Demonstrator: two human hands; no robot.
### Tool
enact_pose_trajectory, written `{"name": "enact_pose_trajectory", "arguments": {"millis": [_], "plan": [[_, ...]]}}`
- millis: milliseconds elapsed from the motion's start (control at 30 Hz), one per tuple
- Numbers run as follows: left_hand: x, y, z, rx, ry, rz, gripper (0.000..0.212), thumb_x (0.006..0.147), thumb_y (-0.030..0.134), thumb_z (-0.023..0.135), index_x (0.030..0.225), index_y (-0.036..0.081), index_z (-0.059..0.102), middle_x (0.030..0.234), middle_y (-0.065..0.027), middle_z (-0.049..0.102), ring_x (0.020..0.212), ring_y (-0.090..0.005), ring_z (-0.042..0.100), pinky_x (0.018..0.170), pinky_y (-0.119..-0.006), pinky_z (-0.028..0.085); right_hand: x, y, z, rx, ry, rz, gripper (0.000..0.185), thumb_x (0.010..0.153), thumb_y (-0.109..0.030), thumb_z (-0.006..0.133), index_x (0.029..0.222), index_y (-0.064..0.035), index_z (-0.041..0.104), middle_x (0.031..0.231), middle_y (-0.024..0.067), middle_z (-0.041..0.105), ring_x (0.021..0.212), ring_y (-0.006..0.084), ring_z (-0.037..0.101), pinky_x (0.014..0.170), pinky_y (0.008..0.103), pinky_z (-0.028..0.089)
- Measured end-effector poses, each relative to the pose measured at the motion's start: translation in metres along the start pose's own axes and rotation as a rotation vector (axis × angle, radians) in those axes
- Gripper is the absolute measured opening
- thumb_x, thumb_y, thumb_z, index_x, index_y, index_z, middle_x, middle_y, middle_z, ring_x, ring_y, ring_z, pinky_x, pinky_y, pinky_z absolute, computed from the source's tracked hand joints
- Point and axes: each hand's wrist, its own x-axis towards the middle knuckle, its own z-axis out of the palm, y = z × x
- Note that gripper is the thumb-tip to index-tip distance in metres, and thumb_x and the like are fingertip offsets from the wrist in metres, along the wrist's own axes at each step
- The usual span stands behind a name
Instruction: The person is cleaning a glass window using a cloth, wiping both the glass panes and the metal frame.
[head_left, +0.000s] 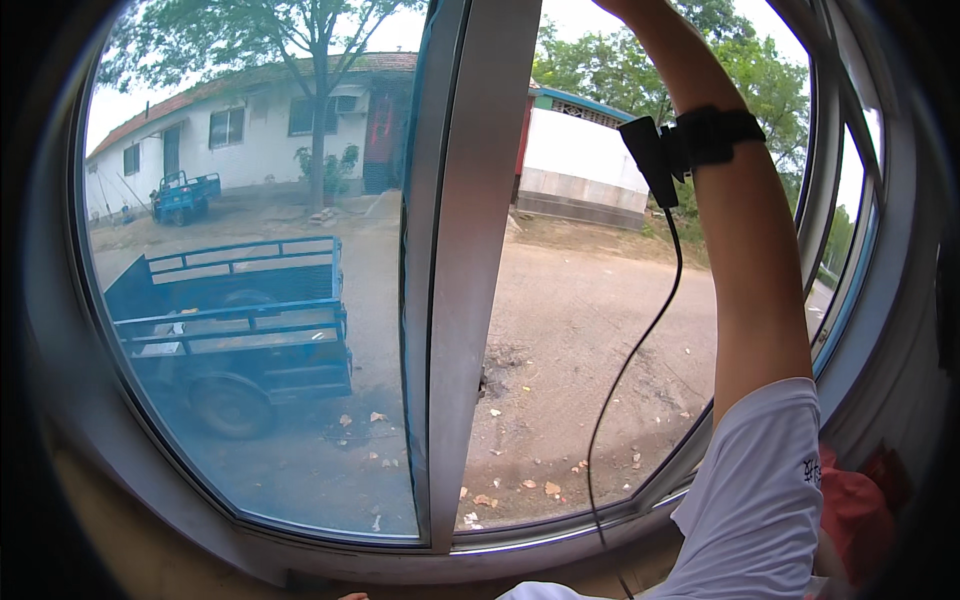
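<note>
My right arm reaches up across the right-hand window pane (600, 337). Only the base of my right hand (626, 6) shows at the top edge; its fingers are cut off, so what it touches is hidden. Around the forearm sits a black strap (709, 136) with a black device (651, 160), from which a thin black cable (637, 345) hangs down. Just a small tip of my left hand (354, 596) appears at the bottom edge, below the sill. Between the panes stands an upright metal window frame (480, 285).
The left pane looks bluish, with a mesh screen (375, 300) over it. Outside are a blue cargo trailer (232, 337), a blue three-wheeler (184, 196), a tree (319, 127) and white buildings (262, 135). Red cloth-like items (855, 517) lie at the lower right indoors.
</note>
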Motion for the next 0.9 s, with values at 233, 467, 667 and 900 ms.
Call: {"name": "enact_pose_trajectory", "arguments": {"millis": [233,467,667,900], "plan": [[-0.006,-0.006,-0.017,-0.032,0.021,-0.066,0.036,0.088,0.020,0.052,0.117,-0.003,0.052,0.098,-0.0122,0.063,0.081,-0.0194,0.061,0.073,-0.031,0.048,-0.056,-0.073,-0.029,0.183,0.065,-0.005,0.045,0.076,-0.015,0.049,0.119,-0.0052,0.050,0.129,0.0206,0.042,0.125,0.0387,0.030,0.106,0.0464,0.023],[0.001,0.044,-0.020,0.052,-0.074,-0.021,0.039,0.088,0.025,0.053,0.116,-0.003,0.052,0.101,-0.0135,0.061,0.086,-0.0205,0.060,0.075,-0.032,0.048,-0.198,-0.166,-0.063,0.203,-0.230,0.063,0.052,0.071,-0.012,0.052,0.123,-0.0150,0.050,0.135,0.0128,0.038,0.128,0.0313,0.029,0.108,0.0488,0.018],[-0.005,0.116,-0.022,0.367,-0.015,0.281,0.033,0.087,0.020,0.052,0.114,0.000,0.054,0.109,-0.0169,0.059,0.095,-0.0242,0.059,0.082,-0.033,0.044,-0.307,-0.230,-0.098,0.339,-0.526,0.158,0.062,0.066,-0.015,0.060,0.127,-0.0212,0.047,0.137,0.0057,0.034,0.119,0.0253,0.040,0.101,0.0454,0.029],[-0.022,0.287,-0.031,0.452,0.259,1.023,0.022,0.074,0.004,0.057,0.095,0.004,0.063,0.094,-0.0121,0.063,0.083,-0.0284,0.060,0.072,-0.035,0.049,-0.330,-0.243,-0.093,0.347,-0.365,0.205,0.065,0.063,-0.013,0.062,0.127,-0.0138,0.047,0.138,0.0076,0.036,0.114,0.0259,0.045,0.094,0.0422,0.035]]}}
